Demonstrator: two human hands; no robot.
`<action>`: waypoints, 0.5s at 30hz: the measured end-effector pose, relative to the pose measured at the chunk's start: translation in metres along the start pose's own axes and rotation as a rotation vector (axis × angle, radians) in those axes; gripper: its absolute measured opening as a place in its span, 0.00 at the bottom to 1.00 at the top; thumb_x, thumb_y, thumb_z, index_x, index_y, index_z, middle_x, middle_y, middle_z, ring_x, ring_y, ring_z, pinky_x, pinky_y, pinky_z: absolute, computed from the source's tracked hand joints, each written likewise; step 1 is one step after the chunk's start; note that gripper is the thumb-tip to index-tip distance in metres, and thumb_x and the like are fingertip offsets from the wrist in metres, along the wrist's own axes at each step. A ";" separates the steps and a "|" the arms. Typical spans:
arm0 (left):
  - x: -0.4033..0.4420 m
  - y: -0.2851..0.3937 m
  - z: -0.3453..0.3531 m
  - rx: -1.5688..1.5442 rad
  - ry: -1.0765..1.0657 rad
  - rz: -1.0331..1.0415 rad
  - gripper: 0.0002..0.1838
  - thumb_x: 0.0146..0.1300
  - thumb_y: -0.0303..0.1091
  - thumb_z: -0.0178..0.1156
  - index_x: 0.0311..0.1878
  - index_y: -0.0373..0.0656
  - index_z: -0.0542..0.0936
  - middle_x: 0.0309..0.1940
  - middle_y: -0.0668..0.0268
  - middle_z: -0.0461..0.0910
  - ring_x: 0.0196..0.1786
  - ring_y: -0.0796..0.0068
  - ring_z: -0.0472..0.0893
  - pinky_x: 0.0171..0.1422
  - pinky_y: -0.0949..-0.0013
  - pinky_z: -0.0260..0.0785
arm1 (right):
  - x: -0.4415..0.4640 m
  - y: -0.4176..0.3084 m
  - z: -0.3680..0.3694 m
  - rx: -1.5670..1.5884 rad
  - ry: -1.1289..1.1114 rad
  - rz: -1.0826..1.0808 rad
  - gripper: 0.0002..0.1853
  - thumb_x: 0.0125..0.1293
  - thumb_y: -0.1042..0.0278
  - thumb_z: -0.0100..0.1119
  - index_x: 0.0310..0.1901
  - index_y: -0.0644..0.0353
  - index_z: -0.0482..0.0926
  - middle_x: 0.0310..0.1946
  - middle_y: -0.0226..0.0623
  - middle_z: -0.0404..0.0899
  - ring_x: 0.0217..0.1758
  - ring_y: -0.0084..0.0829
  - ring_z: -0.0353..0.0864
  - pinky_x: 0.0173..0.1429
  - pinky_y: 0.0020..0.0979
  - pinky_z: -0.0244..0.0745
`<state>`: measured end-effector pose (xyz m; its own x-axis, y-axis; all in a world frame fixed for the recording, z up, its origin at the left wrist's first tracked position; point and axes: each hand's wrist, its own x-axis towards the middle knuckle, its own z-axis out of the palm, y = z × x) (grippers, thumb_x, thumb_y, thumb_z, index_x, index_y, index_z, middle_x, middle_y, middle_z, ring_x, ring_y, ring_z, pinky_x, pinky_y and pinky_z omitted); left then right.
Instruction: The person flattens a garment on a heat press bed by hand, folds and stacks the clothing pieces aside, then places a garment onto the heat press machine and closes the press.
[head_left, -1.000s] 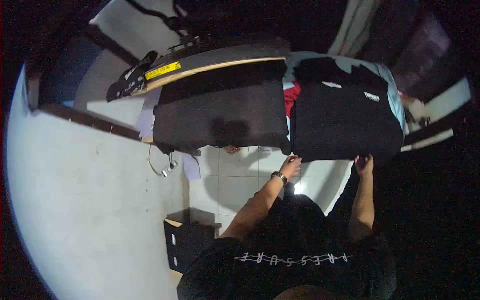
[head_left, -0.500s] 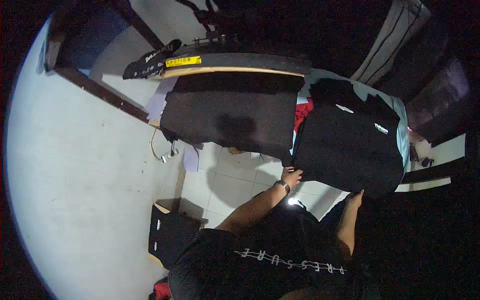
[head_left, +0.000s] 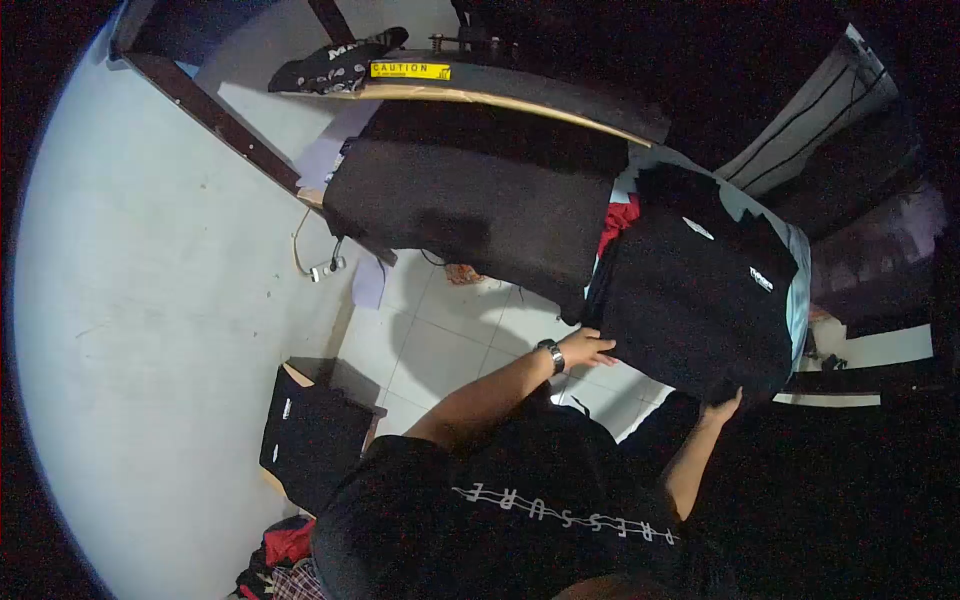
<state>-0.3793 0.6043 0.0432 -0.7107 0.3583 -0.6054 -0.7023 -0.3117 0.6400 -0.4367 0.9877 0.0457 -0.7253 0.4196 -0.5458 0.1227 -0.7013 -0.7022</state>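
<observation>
A black garment (head_left: 680,300) with two small white prints lies spread over a light-blue covered surface at the right. At its near left corner is my left hand (head_left: 583,349), wearing a wristwatch, its fingers stretched out against the edge of the cloth. My right hand (head_left: 722,408) is at the near right part of the hem, closed on the cloth, with some fingers hidden. To the left, a dark cloth (head_left: 480,210) covers another flat surface, and a bit of red fabric (head_left: 618,222) shows between the two.
Behind the dark cloth stands a dark machine edge with a yellow caution label (head_left: 410,71) and a black patterned cap (head_left: 335,65). A black printed garment (head_left: 315,435) lies low at the left, near a red and checked pile (head_left: 290,560). A power strip (head_left: 327,270) hangs by the white wall.
The view has shifted slightly. My left hand's fingers have straightened along the cloth's edge, and my right hand has turned, with the hem bunched a little beside it.
</observation>
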 end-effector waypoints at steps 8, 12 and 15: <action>-0.052 0.106 0.038 0.038 -0.112 0.454 0.21 0.72 0.45 0.60 0.59 0.41 0.78 0.56 0.66 0.80 0.58 0.72 0.79 0.61 0.62 0.74 | -0.074 -0.125 0.054 -0.042 -0.186 -0.543 0.31 0.62 0.52 0.61 0.59 0.69 0.75 0.59 0.47 0.76 0.61 0.47 0.73 0.66 0.48 0.66; -0.081 0.164 0.068 -0.133 -0.322 0.608 0.21 0.72 0.36 0.57 0.61 0.31 0.75 0.59 0.57 0.79 0.61 0.67 0.79 0.68 0.62 0.68 | -0.084 -0.162 0.064 0.092 -0.355 -0.808 0.25 0.67 0.57 0.58 0.57 0.72 0.75 0.58 0.56 0.76 0.60 0.51 0.76 0.63 0.53 0.74; -0.111 0.143 0.045 -0.051 -0.343 0.601 0.25 0.69 0.33 0.56 0.65 0.28 0.72 0.61 0.53 0.78 0.62 0.63 0.78 0.70 0.60 0.66 | -0.066 -0.154 0.031 -0.113 -0.239 -1.451 0.18 0.73 0.66 0.48 0.56 0.71 0.74 0.62 0.61 0.72 0.60 0.51 0.78 0.62 0.55 0.80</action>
<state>-0.3990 0.5592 0.2228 -0.9300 0.3657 0.0365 -0.1977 -0.5815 0.7892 -0.4287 1.0506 0.2043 -0.3475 0.5889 0.7297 -0.7498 0.2928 -0.5934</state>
